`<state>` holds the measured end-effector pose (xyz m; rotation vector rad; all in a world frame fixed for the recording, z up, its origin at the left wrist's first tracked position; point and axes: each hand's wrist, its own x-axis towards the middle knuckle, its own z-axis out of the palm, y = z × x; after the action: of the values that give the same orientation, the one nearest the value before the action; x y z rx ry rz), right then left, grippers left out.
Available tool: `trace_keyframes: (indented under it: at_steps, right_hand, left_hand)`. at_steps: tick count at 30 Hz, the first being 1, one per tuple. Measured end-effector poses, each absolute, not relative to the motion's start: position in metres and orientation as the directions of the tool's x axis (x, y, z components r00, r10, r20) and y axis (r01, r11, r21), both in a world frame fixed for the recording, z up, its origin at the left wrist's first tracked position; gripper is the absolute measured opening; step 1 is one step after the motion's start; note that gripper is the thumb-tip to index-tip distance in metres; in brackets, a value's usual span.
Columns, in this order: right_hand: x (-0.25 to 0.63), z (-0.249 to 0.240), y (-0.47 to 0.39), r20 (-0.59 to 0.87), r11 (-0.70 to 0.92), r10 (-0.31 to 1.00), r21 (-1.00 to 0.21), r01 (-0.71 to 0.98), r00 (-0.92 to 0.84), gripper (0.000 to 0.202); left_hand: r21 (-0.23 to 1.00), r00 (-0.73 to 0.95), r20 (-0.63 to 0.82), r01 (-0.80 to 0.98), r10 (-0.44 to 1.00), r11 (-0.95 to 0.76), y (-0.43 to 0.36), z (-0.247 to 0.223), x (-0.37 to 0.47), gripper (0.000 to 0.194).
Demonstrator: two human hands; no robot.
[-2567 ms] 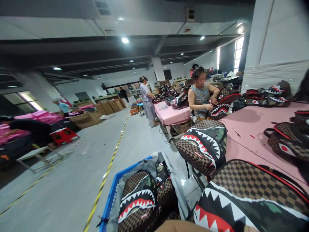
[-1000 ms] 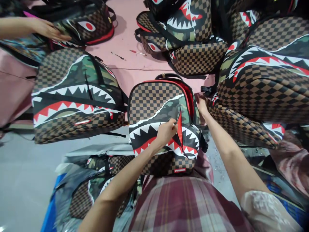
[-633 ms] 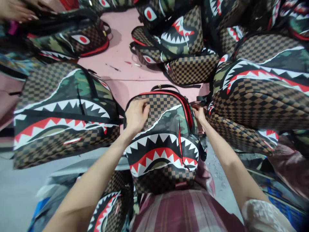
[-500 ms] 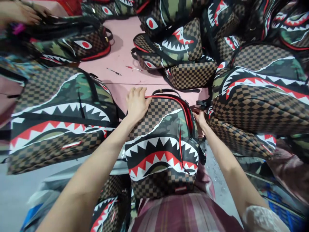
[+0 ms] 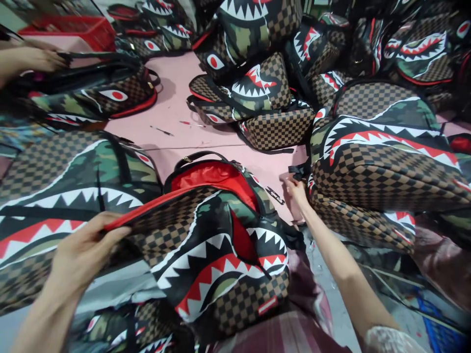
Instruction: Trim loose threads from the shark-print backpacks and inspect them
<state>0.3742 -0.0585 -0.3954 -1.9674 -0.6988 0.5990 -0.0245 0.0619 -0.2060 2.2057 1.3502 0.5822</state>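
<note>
A backpack [image 5: 253, 211] with brown checks, camouflage and a shark-mouth print leans against my lap at the table's edge. Its main opening gapes and shows a red lining [image 5: 206, 174]. My left hand [image 5: 86, 245] pinches the top edge of its front panel and holds it pulled out to the left. A smaller zipped slit on the front also parts over red. My right hand [image 5: 296, 191] is over the pink table, right of the backpack, fingers loosely apart. Small black hardware pieces [image 5: 275, 195] lie just left of it, and a black strap end [image 5: 299, 170] is close above it.
Matching backpacks flank me, one at left [image 5: 62, 196] and a stack at right [image 5: 379, 162]. More are piled at the back [image 5: 253, 83]. Two pens [image 5: 162, 131] lie on the pink table [image 5: 172, 103]. Another person's hand [image 5: 33, 59] touches a backpack [image 5: 110, 95] at far left, near a red crate [image 5: 73, 29].
My left hand has moved down and left, pulling the front panel outward so the red inside shows. The backpack has turned and tilted. My right hand has come away from its side.
</note>
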Motion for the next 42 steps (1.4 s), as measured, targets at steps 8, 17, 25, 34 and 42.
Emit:
trace_keyframes:
  at_steps: [8,17,25,34,42]
  right_hand:
    - [0.344,-0.376,-0.081,-0.171,-0.454,0.774,-0.821,0.346,0.61,0.011]
    - [0.344,-0.297,-0.123,-0.065,-0.205,0.76,-0.968,0.145,0.647,0.038]
    - [0.318,-0.222,-0.162,0.159,0.014,0.896,-0.943,0.332,0.415,0.029]
    - [0.276,-0.313,-0.289,0.077,-0.041,0.914,-0.959,0.279,0.399,0.012]
    - [0.276,-0.321,-0.287,0.068,-0.076,0.895,-0.951,0.3,0.442,0.011]
  left_hand:
    - [0.736,0.345,0.014,0.632,0.939,-0.243,0.088,-0.22,0.025,0.022]
    - [0.845,0.54,0.124,0.383,0.832,-0.374,0.056,-0.193,0.06,0.019]
    - [0.574,0.724,0.44,0.227,0.53,-0.787,-0.03,-0.191,0.046,0.021]
    - [0.231,0.912,0.379,0.074,0.16,-0.97,-0.155,-0.291,-0.041,0.034]
    - [0.312,0.869,0.436,0.097,0.233,-0.945,-0.156,-0.297,-0.047,0.028]
